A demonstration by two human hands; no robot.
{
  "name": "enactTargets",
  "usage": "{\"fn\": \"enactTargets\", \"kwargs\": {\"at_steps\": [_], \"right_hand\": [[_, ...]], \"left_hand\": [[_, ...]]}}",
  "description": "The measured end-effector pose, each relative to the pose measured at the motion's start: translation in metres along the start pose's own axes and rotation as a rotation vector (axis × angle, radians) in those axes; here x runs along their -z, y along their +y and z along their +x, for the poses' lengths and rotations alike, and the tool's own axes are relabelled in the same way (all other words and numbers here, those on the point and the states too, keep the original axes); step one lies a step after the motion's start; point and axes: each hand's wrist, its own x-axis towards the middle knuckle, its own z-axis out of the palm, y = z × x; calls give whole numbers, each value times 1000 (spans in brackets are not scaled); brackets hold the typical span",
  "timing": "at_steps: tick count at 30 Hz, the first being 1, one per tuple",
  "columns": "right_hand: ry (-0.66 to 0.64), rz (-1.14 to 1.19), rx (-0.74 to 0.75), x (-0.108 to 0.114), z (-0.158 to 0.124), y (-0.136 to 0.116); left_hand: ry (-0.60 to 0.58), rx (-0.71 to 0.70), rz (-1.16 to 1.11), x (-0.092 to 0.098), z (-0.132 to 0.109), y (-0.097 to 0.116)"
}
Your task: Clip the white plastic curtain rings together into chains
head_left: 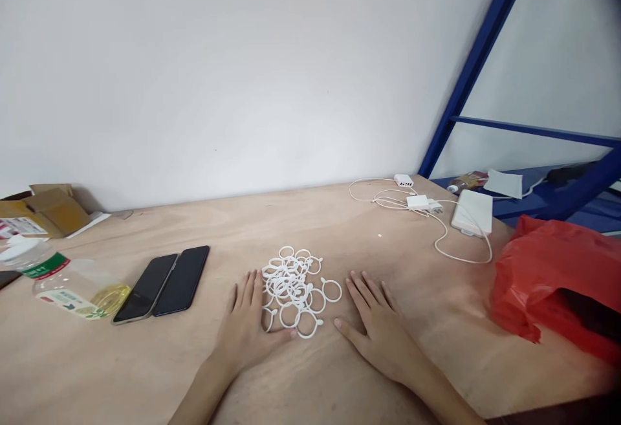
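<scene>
A loose pile of white plastic rings (291, 283), each with a small knob, lies on the wooden tabletop (272, 218) between my hands. Flat on the wood at the pile's left side rests my left hand (247, 321), fingers stretched forward and thumb reaching along the near edge of the rings. It covers part of the pile's left edge. To the right of the pile, my right hand (376, 325) also lies flat with fingers stretched and thumb pointing left. A small gap separates it from the nearest ring. Neither hand holds anything.
Two dark phones (165, 283) lie at left, beside a tipped bottle (68, 283) with yellow liquid. Behind it is an open cardboard box (53, 211). White cables and chargers (417, 202), a white power bank (471, 213) and a red plastic bag (553, 276) occupy the right.
</scene>
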Motion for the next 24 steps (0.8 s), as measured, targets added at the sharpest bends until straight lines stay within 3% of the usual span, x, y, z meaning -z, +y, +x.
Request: {"fn": "enactTargets", "kwargs": {"at_steps": [9, 18, 21, 24], "right_hand": [[11, 37, -2, 1, 0, -1], [206, 127, 33, 2, -7, -1], [219, 171, 154, 9, -12, -6], [150, 186, 347, 20, -15, -10]], "left_hand": [[-1, 61, -75, -15, 72, 38], [-45, 116, -98, -29, 140, 60], [-44, 129, -110, -33, 151, 61], [-17, 118, -139, -36, 154, 59]]}}
